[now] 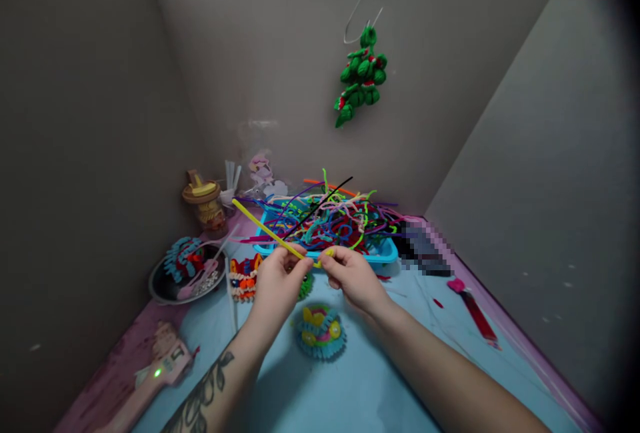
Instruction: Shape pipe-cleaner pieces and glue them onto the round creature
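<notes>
A yellow pipe cleaner [267,231] runs between my two hands, its long free end pointing up and to the left. My left hand [284,279] is closed on it with thumb and fingers. The short end is pinched in my right hand [350,276], where a small yellow bend shows at the fingertips. Below both hands, on the blue mat, lies a round light-blue fuzzy piece [323,339] with yellow, pink and green parts. A green fuzzy piece [305,286] is partly hidden behind my left hand.
A blue tray [387,253] heaped with coloured pipe cleaners stands at the back. On the left are a metal bowl [163,286], an orange striped piece [243,279], a cup [205,203] and a pink glue gun [167,359]. Green leaves [363,76] hang above; a red-handled tool [477,316] lies right.
</notes>
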Demonstrator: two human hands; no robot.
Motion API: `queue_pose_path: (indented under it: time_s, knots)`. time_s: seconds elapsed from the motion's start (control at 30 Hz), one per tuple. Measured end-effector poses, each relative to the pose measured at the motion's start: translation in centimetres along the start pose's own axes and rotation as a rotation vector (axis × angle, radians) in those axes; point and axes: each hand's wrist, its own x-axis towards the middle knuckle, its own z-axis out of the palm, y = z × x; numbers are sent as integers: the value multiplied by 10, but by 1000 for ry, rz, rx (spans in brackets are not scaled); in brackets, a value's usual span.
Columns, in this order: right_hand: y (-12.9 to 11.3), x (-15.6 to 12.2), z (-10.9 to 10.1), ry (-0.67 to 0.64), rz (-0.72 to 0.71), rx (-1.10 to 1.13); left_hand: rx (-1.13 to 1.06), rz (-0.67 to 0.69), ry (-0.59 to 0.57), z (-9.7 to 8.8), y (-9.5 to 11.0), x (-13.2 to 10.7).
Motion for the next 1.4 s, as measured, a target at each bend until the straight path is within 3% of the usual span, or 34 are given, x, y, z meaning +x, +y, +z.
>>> queue_pose_path:
  time_s: [0.13,0.37,0.57,0.73,0.87,1.07,1.17,1.4]
  knots:
    - [-1,0,-2,-8,-45,-202,40,23,2,-2,-1,0]
    - [-6,-1,-4,-83,-372,-794,64,41,-33,-3,-4,1]
    - [-6,-2,-6,-205,-347,-1152,223,92,-148,-6,-9,2]
    - [-2,-1,-5,-304,-329,-1285,351,165,-234,-9,-8,1]
    - [-1,-1,-4,-321,-342,-1144,374,193,-276,-11,-6,2]
    - [-7,-1,-4,-98,-383,-707,-11,22,-11,-16,2,12]
    - [-6,-1,-2,-16,-331,-518,-174,-31,43,-15,3,13]
    - [3,-5,2,-24,-102,-80,-316,-45,6,2,-4,2]
